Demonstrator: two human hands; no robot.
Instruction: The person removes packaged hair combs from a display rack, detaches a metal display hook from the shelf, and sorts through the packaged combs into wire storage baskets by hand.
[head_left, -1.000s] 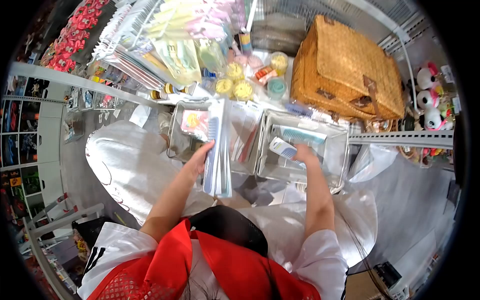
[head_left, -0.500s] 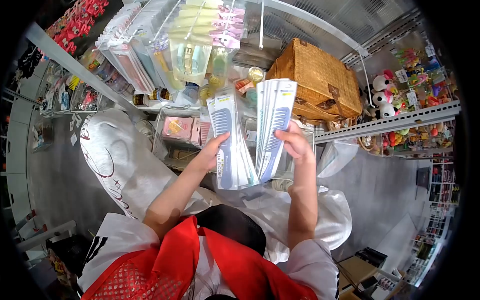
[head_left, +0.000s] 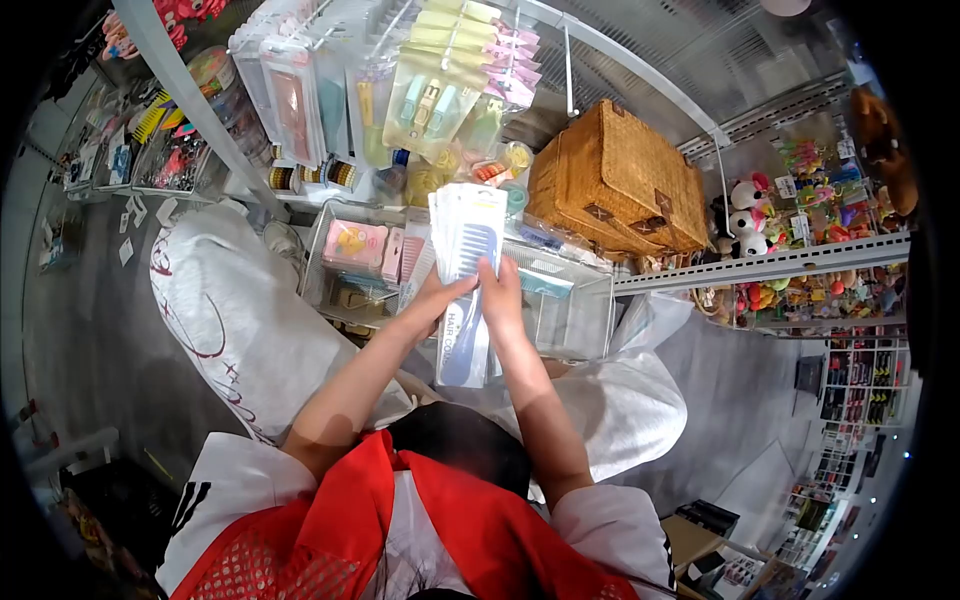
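A single stack of packaged hair combs [head_left: 466, 330], blue combs on white cards, stands upright between my two hands in front of my lap. My left hand [head_left: 432, 303] grips the stack's left edge, its thumb across the front. On the right edge, my right hand [head_left: 500, 295] is closed around the packs with its thumb on the top comb. Just behind the stack is a wire basket [head_left: 600, 315], holding a pink box [head_left: 355, 246] at its left end and other packs.
A woven wicker box [head_left: 620, 180] sits on the shelf beyond the basket. Packaged hair clips [head_left: 432, 105] hang from hooks above. Along the right runs a metal shelf rail [head_left: 770, 265], with plush toys [head_left: 750, 220] behind it. Ribbon rolls [head_left: 340, 175] stand at the shelf's left.
The two fanned bundles of combs, one in each hand, have come together into one stack. My right hand has moved left to meet my left hand. The camera view has shifted slightly.
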